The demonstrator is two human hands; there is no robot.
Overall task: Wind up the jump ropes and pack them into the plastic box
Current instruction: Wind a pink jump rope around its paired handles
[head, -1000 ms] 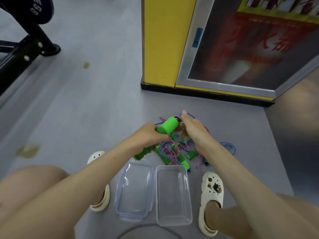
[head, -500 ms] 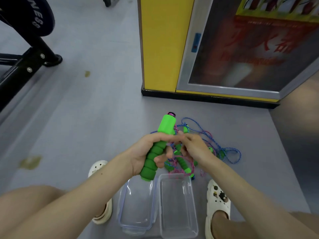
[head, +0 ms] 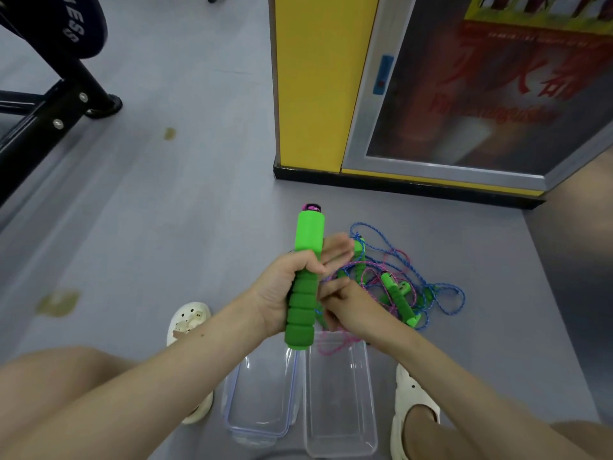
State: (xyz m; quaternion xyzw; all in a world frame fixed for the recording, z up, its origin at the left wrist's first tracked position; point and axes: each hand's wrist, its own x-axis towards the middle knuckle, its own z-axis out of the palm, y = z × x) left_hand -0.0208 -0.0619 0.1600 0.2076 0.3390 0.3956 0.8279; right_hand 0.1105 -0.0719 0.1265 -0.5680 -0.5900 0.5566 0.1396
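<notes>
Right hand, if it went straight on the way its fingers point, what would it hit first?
Most likely the green foam handle gripped in the left hand. The right hand points its fingers up and left at it from close by, though depth is hard to judge.

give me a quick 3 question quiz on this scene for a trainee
1. True or false: the lid is clipped onto the plastic box.
2. Where does the tangle of jump ropes lie? A in the box, B on the floor, C on the black frame.
3. Fill in: the left hand grips a green foam ____.
Key: 1 false; 2 B; 3 handle.
</notes>
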